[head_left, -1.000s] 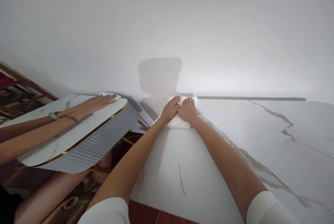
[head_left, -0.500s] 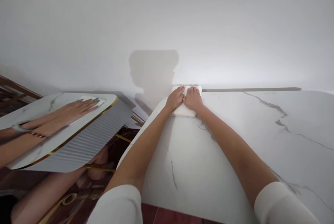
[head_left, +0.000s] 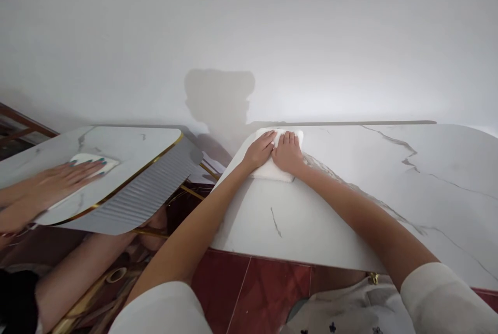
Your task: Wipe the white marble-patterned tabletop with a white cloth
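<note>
My left hand [head_left: 260, 149] and my right hand [head_left: 287, 151] lie side by side, fingers stretched flat, pressing on a folded white cloth [head_left: 274, 170]. The cloth rests on a white marble-look tabletop [head_left: 350, 204] near its far left corner, close to the white wall. Both my arms reach forward from white sleeves.
To the left, another person's hand [head_left: 66, 177] presses a white cloth [head_left: 90, 161] on a smaller marble-look table with a gold rim [head_left: 151, 168]. Red floor tiles [head_left: 249, 292] show under the near table edge. A wooden frame [head_left: 23, 122] stands at the far left.
My hands stay flat on the cloth at the far left corner, now slightly back from the wall. The other person's hand and cloth slid left across the small table. My view pulled back.
</note>
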A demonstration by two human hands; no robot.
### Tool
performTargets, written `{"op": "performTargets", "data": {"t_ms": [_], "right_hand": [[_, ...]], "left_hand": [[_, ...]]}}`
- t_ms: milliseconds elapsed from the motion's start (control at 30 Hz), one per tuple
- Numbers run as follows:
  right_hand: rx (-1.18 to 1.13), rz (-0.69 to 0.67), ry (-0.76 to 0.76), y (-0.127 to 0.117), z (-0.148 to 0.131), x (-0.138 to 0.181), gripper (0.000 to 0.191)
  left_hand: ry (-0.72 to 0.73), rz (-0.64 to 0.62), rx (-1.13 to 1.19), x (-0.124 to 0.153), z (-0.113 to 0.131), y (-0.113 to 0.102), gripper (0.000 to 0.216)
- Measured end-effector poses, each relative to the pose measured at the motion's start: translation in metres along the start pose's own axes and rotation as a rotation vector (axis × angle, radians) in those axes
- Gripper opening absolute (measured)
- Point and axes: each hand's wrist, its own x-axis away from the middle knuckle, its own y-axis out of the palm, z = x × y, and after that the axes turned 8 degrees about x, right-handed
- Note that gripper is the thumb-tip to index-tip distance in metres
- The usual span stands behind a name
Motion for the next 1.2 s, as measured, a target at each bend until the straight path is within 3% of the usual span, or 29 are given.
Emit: {"op": "performTargets", "data": {"t_ms": [333,700,1033,1200], "right_hand": [[-0.073,0.005,0.026,-0.021,-0.044,0.070,0.060],[-0.030,-0.004,-0.108,-0.038,-0.069,0.129,0.062],[-0.064,0.007,-0.155,-0.044,-0.039,0.151,0.060],[-0.033,-0.001,-0.203,-0.038,-0.017,0.130,0.061]], "left_hand": [[0.055,-0.026,-0.020,0.076,0.028,-0.019,0.055],[0.026,0.005,-0.069,0.147,0.056,-0.028,0.053],[-0.019,0.053,-0.128,0.150,0.103,-0.007,0.051],[-0.053,0.128,-0.078,0.128,0.104,0.005,0.050]]}}
